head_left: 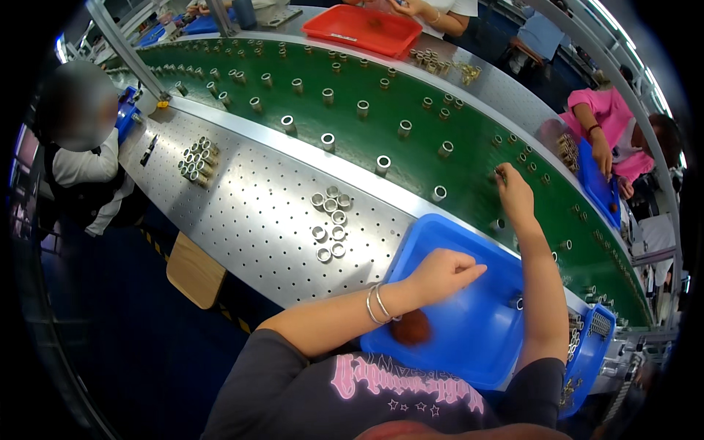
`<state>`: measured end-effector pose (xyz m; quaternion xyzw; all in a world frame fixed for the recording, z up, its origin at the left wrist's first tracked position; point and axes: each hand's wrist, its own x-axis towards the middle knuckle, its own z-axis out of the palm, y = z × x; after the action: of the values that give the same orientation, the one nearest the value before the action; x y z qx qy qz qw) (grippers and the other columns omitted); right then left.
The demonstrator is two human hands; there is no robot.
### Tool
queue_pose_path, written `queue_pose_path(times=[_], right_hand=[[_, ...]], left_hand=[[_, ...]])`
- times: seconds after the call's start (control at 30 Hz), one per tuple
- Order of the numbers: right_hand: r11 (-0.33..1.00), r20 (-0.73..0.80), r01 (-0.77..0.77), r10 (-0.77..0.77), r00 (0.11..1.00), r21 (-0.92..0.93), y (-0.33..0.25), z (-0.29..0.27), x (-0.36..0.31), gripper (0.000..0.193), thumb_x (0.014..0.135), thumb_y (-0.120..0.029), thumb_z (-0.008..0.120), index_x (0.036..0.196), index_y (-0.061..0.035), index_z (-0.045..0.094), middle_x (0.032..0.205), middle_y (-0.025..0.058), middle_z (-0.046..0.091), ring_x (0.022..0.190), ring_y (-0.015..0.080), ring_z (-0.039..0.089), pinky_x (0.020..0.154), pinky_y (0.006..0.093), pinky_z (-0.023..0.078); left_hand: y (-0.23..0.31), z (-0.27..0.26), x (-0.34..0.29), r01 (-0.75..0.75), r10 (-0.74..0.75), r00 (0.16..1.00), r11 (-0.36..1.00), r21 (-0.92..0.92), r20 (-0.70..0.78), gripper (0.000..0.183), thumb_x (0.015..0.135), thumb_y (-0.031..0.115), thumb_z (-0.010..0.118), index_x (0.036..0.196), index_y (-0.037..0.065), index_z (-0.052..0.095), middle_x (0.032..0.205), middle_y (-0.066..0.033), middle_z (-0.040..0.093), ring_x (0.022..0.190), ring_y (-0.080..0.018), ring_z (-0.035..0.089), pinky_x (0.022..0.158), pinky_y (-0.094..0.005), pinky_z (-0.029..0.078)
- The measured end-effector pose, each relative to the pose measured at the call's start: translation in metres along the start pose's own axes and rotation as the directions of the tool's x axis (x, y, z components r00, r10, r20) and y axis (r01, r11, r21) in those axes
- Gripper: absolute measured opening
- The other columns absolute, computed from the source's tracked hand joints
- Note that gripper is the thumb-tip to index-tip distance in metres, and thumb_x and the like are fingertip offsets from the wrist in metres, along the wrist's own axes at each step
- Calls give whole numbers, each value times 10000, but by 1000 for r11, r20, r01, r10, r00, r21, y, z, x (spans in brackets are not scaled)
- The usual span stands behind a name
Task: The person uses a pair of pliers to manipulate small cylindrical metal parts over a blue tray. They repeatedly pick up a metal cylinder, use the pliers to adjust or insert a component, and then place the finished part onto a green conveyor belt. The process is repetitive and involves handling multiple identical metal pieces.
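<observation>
My left hand [445, 276] is above a blue tray [477, 345], fingers curled in with the thumb alongside; whether anything is inside the grip is hidden. Out over the green conveyor belt [323, 70] my right hand [516, 193] is closed, its fingertips pinched together near a blurred spot; I cannot make out what they hold. A short metal sleeve [497, 224] stands on the belt just below that hand. Inside the tray lie a reddish-brown, blurred lump [411, 328] and a small metal piece [518, 302], partly covered by my right arm.
Many metal sleeves [328, 141] stand spread along the belt. Several metal rings [331, 205] sit on the perforated metal table [271, 220], with a sleeve cluster [198, 160] farther left. A second blue tray [587, 374] stands right. Co-workers sit around; a red tray [363, 31] is across.
</observation>
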<state>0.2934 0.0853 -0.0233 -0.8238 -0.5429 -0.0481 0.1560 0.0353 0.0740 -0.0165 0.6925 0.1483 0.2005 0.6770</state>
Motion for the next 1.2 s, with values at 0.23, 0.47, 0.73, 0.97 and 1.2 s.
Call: queue_pose_path(times=[0.23, 0.47, 0.73, 0.97, 1.2], right_hand=[[917, -15, -101, 115, 993, 386, -19, -22, -19, 182, 852, -191, 563, 946, -49, 626, 886, 136, 638, 807, 297, 606, 716, 349, 465], [435, 291, -336, 169, 942, 835, -56, -83, -115, 185, 855, -141, 585, 954, 14, 601, 850, 36, 607, 780, 100, 549, 713, 246, 440], [429, 275, -286, 89, 957, 857, -62, -82, -171, 175, 864, -133, 563, 962, 8, 596, 859, 43, 612, 814, 96, 549, 753, 251, 438], [468, 133, -162, 95, 987, 869, -67, -86, -172, 166, 871, -123, 545, 982, -4, 583, 840, 44, 601, 820, 113, 555, 759, 254, 434], [397, 196, -264, 205, 959, 879, -66, -125, -158, 135, 868, -119, 562, 910, -2, 614, 719, -1, 570, 661, 75, 511, 596, 220, 403]], left_hand=[[-3, 2, 6, -10, -8, 994, 986, -165, -108, 175, 885, 167, 562, 805, 17, 602, 688, 23, 546, 639, -29, 460, 552, -197, 375], [3, -3, 8, 27, -70, 992, 934, -356, -108, 151, 892, 133, 534, 1000, 40, 583, 819, 11, 541, 720, -52, 486, 647, -187, 401], [21, 8, 2, 75, -44, 990, 969, -237, 134, 360, 829, 14, 598, 1182, 16, 527, 1026, -69, 590, 940, -128, 583, 833, -241, 475], [24, 12, 2, 101, -76, 991, 963, -250, 110, 404, 821, 3, 608, 1213, 22, 513, 1051, -85, 598, 953, -124, 586, 844, -239, 473], [32, 9, 6, 19, -46, 996, 939, -343, -70, 428, 829, -4, 585, 1244, 21, 485, 1062, -84, 587, 948, -140, 576, 853, -261, 455]])
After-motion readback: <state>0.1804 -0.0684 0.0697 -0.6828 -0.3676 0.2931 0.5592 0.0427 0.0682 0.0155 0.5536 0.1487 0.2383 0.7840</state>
